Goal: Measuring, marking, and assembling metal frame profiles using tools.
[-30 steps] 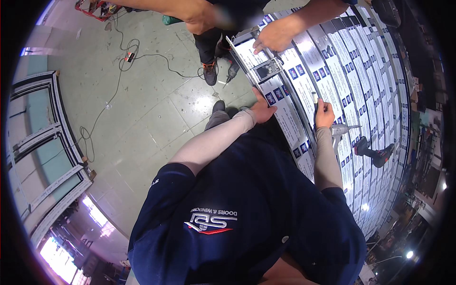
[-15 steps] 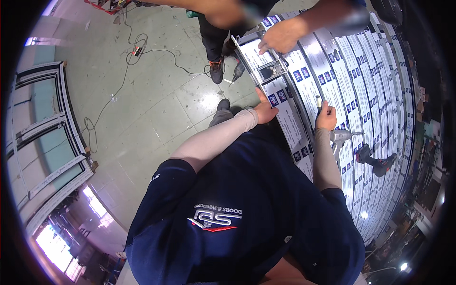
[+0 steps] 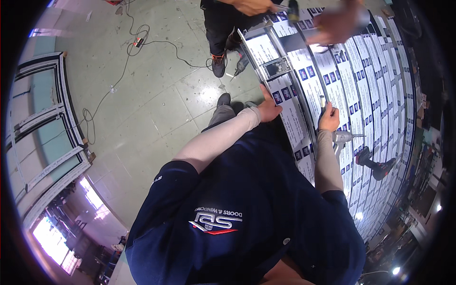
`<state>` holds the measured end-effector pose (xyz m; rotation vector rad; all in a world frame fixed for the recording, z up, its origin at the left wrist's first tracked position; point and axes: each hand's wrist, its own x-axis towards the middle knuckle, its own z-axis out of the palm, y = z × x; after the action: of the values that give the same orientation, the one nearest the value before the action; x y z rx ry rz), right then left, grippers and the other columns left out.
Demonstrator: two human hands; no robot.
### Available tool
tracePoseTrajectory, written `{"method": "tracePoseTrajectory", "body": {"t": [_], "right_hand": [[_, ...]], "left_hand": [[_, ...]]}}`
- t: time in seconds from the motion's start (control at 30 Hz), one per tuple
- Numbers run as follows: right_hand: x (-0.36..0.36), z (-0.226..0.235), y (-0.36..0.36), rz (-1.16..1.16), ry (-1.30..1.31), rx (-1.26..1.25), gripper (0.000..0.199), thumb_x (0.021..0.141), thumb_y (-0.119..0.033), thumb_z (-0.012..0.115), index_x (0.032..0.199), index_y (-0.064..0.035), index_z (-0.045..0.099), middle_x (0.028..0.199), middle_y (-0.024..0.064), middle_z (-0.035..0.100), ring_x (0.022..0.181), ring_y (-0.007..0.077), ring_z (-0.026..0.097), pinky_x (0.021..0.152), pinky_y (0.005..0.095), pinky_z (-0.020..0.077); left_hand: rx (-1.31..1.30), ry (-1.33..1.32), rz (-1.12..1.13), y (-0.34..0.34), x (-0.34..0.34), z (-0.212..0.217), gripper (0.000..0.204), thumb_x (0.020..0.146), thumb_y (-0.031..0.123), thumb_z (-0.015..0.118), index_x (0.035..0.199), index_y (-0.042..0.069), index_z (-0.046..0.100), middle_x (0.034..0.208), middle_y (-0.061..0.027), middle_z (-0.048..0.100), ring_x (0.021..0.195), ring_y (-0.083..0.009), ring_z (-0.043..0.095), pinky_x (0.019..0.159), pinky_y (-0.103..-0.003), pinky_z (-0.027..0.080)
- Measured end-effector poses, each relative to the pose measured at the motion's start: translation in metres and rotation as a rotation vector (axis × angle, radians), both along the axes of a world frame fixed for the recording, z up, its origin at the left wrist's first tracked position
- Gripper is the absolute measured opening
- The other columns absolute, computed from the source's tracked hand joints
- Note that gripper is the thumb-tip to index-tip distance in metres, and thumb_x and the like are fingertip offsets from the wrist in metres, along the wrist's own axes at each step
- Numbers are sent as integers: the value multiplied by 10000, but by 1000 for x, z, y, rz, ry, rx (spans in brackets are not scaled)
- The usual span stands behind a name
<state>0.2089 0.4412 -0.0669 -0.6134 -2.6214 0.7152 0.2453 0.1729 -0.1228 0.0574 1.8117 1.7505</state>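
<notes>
A long aluminium profile (image 3: 290, 114) wrapped in white film with blue squares lies along the bench edge. My left hand (image 3: 270, 109) grips its near side, one finger stretched along the edge. My right hand (image 3: 329, 119) is closed around a slim dark tool (image 3: 322, 101) with a pale part at its tip; its exact kind is unclear. Ahead of my left hand, a rectangular metal-framed opening (image 3: 276, 68) sits at a joint of the profiles. Across from me a co-worker's blurred hand (image 3: 327, 33) is over the far profiles, and their other hand (image 3: 254, 6) holds a hammer (image 3: 293, 11).
Many film-wrapped profiles (image 3: 375, 95) cover the bench. A grey power tool (image 3: 343, 137) and a cordless drill (image 3: 375, 164) lie right of my right forearm. Another drill (image 3: 241, 62) and a cable (image 3: 124, 71) are on the floor. Window frames (image 3: 52, 123) stand at left.
The co-worker's pointing hand has left the profile near the opening and moved right, blurred. A hammer has come into view in their other hand. My hands keep their holds.
</notes>
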Motion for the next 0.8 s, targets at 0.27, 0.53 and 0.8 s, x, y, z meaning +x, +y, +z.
{"method": "tracePoseTrajectory", "body": {"t": [0.27,0.53,0.8], "right_hand": [[-2,-1,0,-34,5,-32,463,858,-487,660,692,-58,605,596,57,594,549,213,556,549,360,428],[4,7,-2,-36,-59,-42,451,870,-472,657,688,-67,576,570,55,558,530,192,522,542,351,413],[3,15,1,-56,-136,-108,469,881,-523,604,805,-60,633,731,104,663,695,278,639,671,385,483]], "left_hand": [[-10,-232,35,-7,0,30,528,953,214,466,1391,-65,376,1318,-213,556,1253,-317,498,1109,-324,289],[-84,-78,-140,-23,-4,56,456,969,264,460,1335,-3,505,1330,-199,548,1261,-310,480,1102,-331,293],[-93,-202,-148,-22,-6,37,529,960,378,504,1307,-22,505,1271,-169,578,1124,-206,564,865,-306,492]]}}
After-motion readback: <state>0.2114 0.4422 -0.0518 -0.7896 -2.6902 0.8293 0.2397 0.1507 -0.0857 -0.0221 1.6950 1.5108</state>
